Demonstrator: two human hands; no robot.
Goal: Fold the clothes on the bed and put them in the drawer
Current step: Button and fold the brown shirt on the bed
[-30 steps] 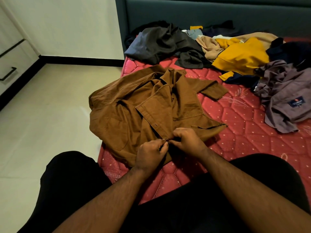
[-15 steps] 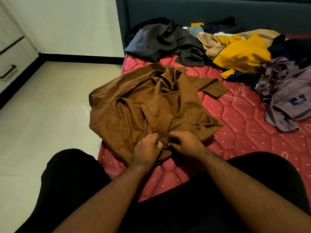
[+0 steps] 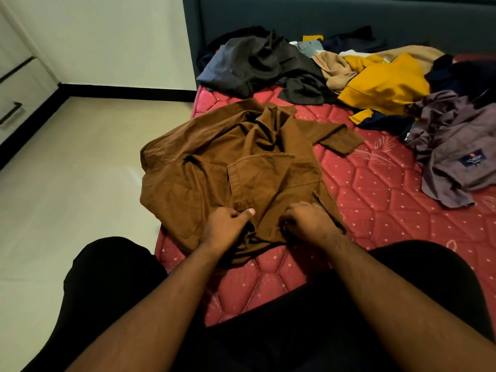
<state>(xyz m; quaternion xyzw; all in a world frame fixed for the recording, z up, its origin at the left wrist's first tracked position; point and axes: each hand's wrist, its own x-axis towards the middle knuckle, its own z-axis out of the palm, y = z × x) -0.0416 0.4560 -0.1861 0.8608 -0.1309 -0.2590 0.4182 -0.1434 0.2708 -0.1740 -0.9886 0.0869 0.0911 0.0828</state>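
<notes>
A brown button-up shirt (image 3: 214, 167) lies crumpled on the near left corner of the red quilted mattress (image 3: 375, 200), its left side hanging over the edge. My left hand (image 3: 228, 224) and my right hand (image 3: 306, 221) both grip the shirt's bottom hem, a hand's width apart, the left thumb pressed on the button placket. One sleeve with its cuff stretches to the right. A drawer (image 3: 16, 103) with a black handle shows at the far left edge.
Unfolded clothes are heaped at the head of the bed: a dark grey garment (image 3: 257, 65), a yellow one (image 3: 386, 84), a beige one (image 3: 332, 68), a mauve shirt (image 3: 451, 154) with a label. My black-clad legs fill the foreground. Pale tiled floor (image 3: 67, 183) lies left.
My hands have drawn apart along the hem and pulled the shirt's lower edge toward me, so the front panel lies flatter and the cloth has bunched at the hem.
</notes>
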